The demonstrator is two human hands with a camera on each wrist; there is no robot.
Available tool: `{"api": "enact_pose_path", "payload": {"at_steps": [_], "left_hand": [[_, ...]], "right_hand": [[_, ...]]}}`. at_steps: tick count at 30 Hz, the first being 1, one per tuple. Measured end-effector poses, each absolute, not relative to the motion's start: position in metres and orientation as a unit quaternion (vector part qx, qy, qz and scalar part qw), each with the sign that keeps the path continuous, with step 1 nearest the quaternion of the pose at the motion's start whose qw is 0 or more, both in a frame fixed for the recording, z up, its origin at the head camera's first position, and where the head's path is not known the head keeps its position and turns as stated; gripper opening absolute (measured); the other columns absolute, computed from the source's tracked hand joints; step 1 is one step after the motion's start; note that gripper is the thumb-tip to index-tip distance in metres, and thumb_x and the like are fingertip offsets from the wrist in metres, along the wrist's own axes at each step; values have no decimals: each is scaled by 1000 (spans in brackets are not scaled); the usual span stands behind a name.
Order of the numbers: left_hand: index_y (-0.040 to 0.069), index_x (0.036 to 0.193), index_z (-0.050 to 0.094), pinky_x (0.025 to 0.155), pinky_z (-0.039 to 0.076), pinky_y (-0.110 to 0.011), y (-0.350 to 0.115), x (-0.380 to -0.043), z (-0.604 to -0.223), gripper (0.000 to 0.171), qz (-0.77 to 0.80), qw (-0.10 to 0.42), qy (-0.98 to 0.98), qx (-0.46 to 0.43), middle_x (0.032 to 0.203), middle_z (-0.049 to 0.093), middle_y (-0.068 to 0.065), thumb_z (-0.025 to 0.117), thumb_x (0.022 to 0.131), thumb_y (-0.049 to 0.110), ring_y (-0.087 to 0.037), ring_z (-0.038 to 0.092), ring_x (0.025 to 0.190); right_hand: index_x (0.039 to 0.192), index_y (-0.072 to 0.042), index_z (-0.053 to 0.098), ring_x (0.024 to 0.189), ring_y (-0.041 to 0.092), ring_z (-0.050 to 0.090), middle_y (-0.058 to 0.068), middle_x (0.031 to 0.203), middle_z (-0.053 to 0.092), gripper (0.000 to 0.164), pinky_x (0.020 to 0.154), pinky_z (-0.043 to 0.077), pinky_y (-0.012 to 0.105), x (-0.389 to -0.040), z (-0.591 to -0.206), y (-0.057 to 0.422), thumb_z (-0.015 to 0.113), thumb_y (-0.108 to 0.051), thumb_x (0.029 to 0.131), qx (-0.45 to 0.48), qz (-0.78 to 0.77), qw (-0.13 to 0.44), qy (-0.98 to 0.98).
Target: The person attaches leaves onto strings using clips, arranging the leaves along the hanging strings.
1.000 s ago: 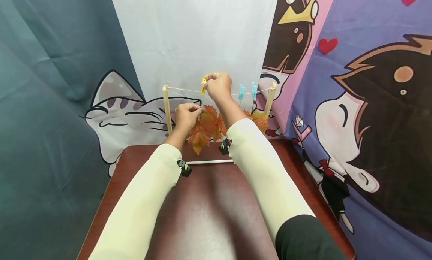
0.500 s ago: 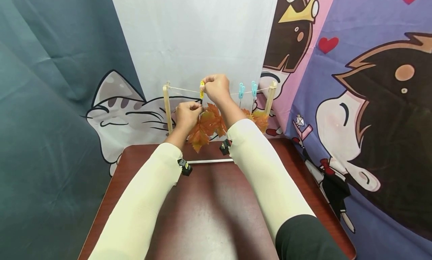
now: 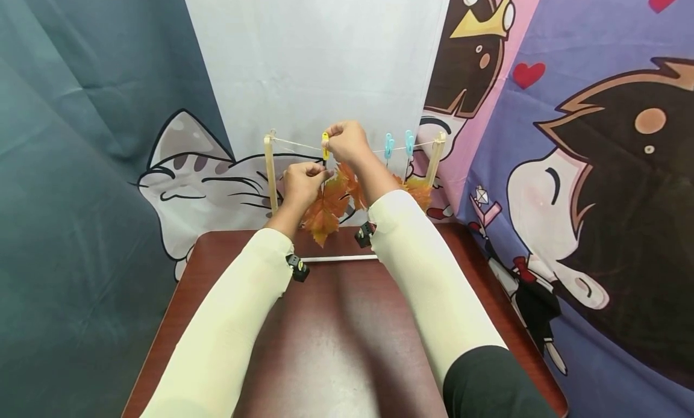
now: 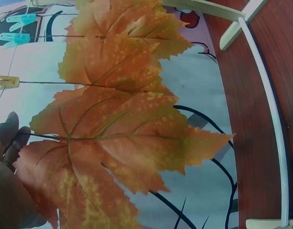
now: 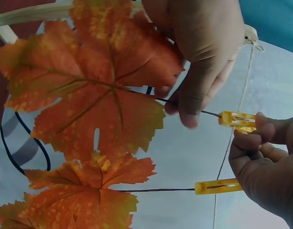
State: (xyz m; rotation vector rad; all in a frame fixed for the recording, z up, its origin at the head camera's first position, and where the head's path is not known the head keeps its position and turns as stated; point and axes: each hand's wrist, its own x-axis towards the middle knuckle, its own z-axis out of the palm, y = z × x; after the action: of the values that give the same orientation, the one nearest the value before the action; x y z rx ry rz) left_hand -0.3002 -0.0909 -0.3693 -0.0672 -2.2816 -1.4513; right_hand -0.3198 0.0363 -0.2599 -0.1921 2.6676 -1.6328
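Thumb and fingers of my left hand pinch the dark stem of an orange maple leaf, whose blade hangs below. Above it, my right hand pinches the handle end of a yellow clothespin. The nose of that clothespin is at the top of the stem and overlaps the string in the right wrist view. Beside it, a second yellow clothespin on the string holds the stem of another orange leaf, partly hidden behind the right arm in the head view.
The string runs between two wooden posts, joined low down by a white rod. Toward the right post, two light-blue clothespins hold more leaves. A brown table lies below, with a printed cloth behind.
My right hand has come down slightly with the yellow clothespin, closer to the left hand and the stem. The left hand has stayed nearly in place on the stem.
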Motion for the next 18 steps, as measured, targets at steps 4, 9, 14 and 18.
{"api": "enact_pose_path", "payload": {"at_steps": [4,9,14,18], "left_hand": [[5,95,87,77,57,-29,-91,-300,-370,21,-529,211,-822,-22,96,85,-13,89,95,26,-24,78,88],[4,107,86,84,61,-37,-96,-300,-374,24,-534,206,-819,-33,104,85,-15,87,95,25,-30,79,96],[8,124,83,100,60,-46,-100,-296,-377,36,-520,212,-827,-34,118,84,-13,88,94,27,-31,79,111],[12,132,80,105,56,-51,-101,-292,-377,47,-489,228,-842,-19,123,83,-13,90,92,34,-33,76,117]], "right_hand": [[129,0,72,72,13,58,15,122,72,24,67,53,26,-319,-256,37,70,-9,106,-65,-519,20,852],[145,-2,64,83,19,66,16,142,70,40,75,58,29,-318,-253,38,71,-11,106,-68,-509,32,857],[158,-6,54,85,19,67,12,153,63,56,73,57,25,-318,-253,42,72,-11,105,-76,-526,30,846],[161,-8,50,77,17,64,13,153,61,64,71,57,26,-316,-256,47,74,-5,102,-100,-549,24,830]]}}
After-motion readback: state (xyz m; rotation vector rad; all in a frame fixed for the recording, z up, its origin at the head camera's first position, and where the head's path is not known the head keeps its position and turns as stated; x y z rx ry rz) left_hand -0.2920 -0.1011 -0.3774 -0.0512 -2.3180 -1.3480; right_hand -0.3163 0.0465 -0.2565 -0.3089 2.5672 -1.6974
